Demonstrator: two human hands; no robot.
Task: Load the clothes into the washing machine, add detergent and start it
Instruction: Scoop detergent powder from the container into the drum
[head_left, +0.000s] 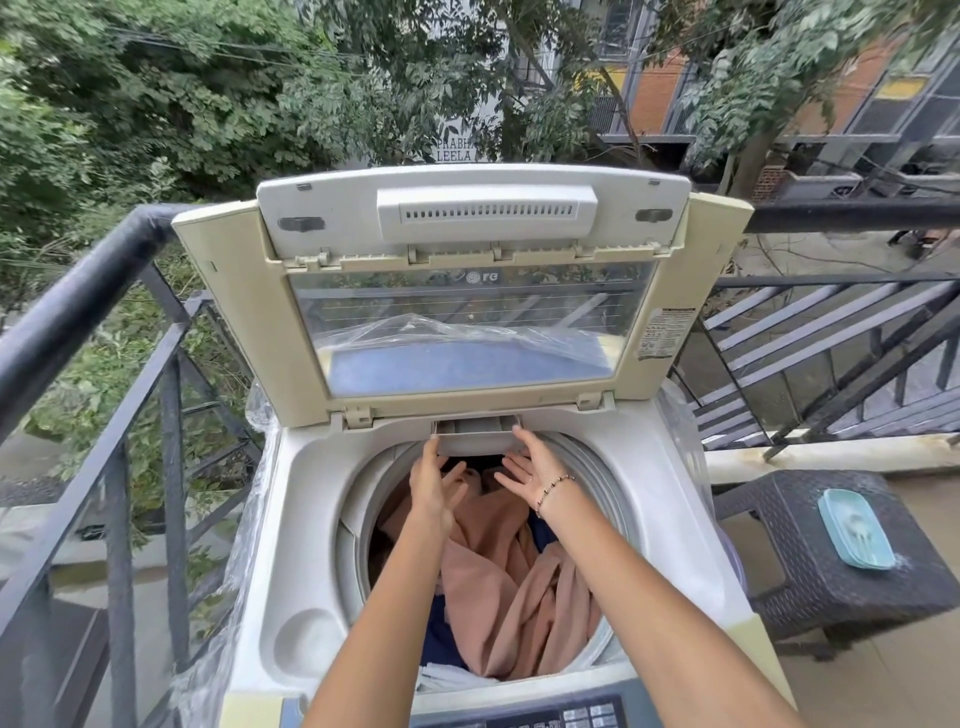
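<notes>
A top-loading washing machine (311, 499) stands in front of me with its lid (467, 291) raised upright. Its drum holds peach-coloured cloth (509, 587) and dark blue clothes (441, 639). At the back rim under the lid sits the grey detergent drawer (475, 436). My left hand (434, 483) reaches to the drawer's left end, fingertips touching it, fingers apart. My right hand (532, 467), with a bead bracelet on the wrist, touches the drawer's right end with spread fingers. Neither hand holds anything. The control panel (545, 714) shows at the bottom edge.
A dark wicker stool (841, 582) to the right carries a light blue tray (854, 527). Black metal railing (104, 291) runs along the left and behind the machine. Clear plastic wrap (244, 551) hangs on the machine's sides. Trees and buildings lie beyond.
</notes>
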